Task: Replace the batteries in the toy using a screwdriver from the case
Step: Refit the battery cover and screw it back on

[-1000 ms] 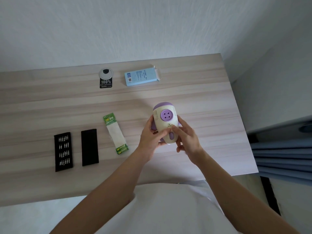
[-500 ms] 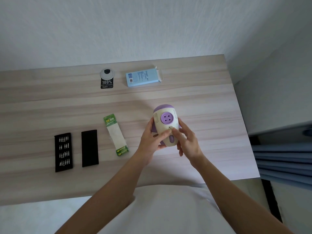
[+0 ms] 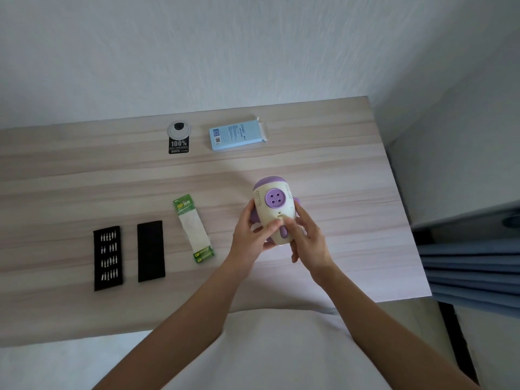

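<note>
Toy [image 3: 274,209] — cream and purple — held over the desk [image 3: 337,170]. Left hand [image 3: 247,237] fingers clamped round its left side, right hand [image 3: 309,240] fingers round its lower right; case [image 3: 107,258] lies open at far left.

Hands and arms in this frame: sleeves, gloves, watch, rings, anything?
No gloves on the left hand or right hand, and no rings or watch that I can see. The left forearm and right forearm are uncovered down to the frame edge, with no sleeve in view. The only clothing showing is a white garment below them. No markings, straps or cables.
</note>
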